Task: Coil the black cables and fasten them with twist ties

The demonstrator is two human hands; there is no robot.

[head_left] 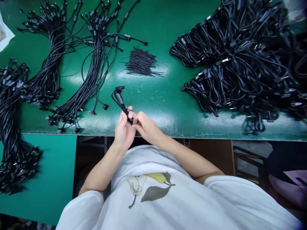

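A folded black cable (119, 98) with a connector at its far end sticks up from between my two hands at the near edge of the green table (168, 99). My left hand (123, 129) wraps round the cable's lower part. My right hand (145, 126) pinches the same bundle right beside it, fingertips pressed together. What the right fingers do at the pinch is too small to make out.
Long loose black cables (93, 64) lie fanned at the left, more hang over the left edge (11, 127). A small heap of thin black ties (141, 62) sits mid-table. A big pile of coiled cables (247, 60) fills the right side.
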